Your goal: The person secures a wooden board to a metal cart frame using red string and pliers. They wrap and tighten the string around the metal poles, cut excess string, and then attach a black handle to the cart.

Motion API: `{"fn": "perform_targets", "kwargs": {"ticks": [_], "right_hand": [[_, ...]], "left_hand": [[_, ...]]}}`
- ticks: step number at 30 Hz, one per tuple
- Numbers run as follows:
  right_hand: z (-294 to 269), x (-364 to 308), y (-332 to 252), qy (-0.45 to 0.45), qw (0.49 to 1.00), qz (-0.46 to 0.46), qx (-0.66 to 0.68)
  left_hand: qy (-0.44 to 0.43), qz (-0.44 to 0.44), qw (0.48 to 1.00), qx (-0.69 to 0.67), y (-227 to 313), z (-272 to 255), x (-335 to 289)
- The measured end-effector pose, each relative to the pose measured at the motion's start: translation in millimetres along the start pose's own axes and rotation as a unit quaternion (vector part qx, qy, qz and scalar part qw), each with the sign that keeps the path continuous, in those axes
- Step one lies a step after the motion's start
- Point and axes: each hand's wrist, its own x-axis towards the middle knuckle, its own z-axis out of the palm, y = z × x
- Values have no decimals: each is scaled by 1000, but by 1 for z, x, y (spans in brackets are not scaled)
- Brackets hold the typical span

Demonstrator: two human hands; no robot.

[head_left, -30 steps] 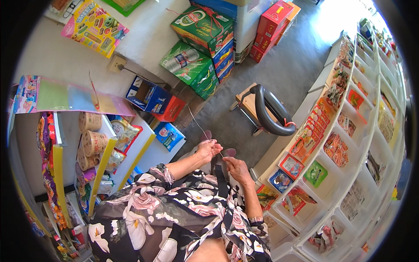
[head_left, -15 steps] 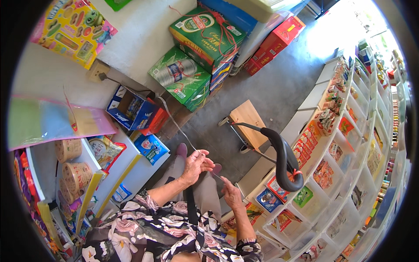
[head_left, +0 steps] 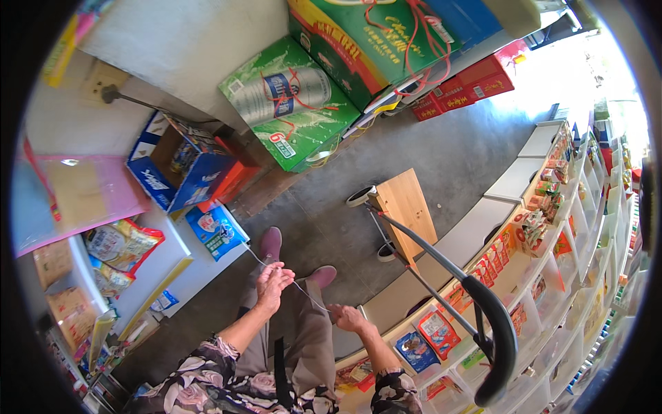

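Note:
A thin pale cord (head_left: 310, 297) runs slackly between my hands, above my knees and shoes. My left hand (head_left: 273, 284) pinches it between thumb and fingers, and a short length goes on past that hand to the blue packet (head_left: 215, 231) on the shelf end. Closed round the cord's other part is my right hand (head_left: 347, 317), lower and to the right. To the right of it stands a folding hand cart with a wooden platform (head_left: 407, 210) and a black looped handle (head_left: 498, 345).
Green beer cartons (head_left: 289, 103) tied with red string stack against the wall, with a red carton (head_left: 469, 86) beyond. An open blue box (head_left: 176, 162) sits at left above shelves of snack bags (head_left: 124, 248). Clear plastic bins (head_left: 545, 303) of packets line the right side.
The view has shifted, bringing the cartons closer. My hands are a little farther apart. The cord, which stretched up toward the blue box, now trails from my left hand by the blue packet.

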Motion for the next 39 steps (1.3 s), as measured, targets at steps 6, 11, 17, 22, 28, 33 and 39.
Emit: {"fn": "perform_targets", "kwargs": {"ticks": [6, 11, 17, 22, 28, 33, 39], "right_hand": [[-23, 130, 49, -28, 972, -188, 139], [-49, 250, 70, 175, 976, 3, 130], [-89, 386, 79, 349, 930, 36, 109], [-138, 468, 85, 427, 886, 86, 160], [-175, 545, 86, 433, 880, 68, 182], [-195, 576, 82, 487, 822, 162, 247], [-208, 587, 72, 538, 764, 243, 261]], "left_hand": [[31, 45, 995, 82, -38, -17, 68], [46, 64, 975, 206, -61, -24, 105], [-25, 86, 954, 287, -53, -5, 140], [-34, -79, 991, 104, -34, 3, 155], [-33, -167, 985, 24, -15, 6, 161], [-5, -195, 979, 56, 5, 17, 158], [-8, -187, 980, 62, 15, 14, 161]]}}
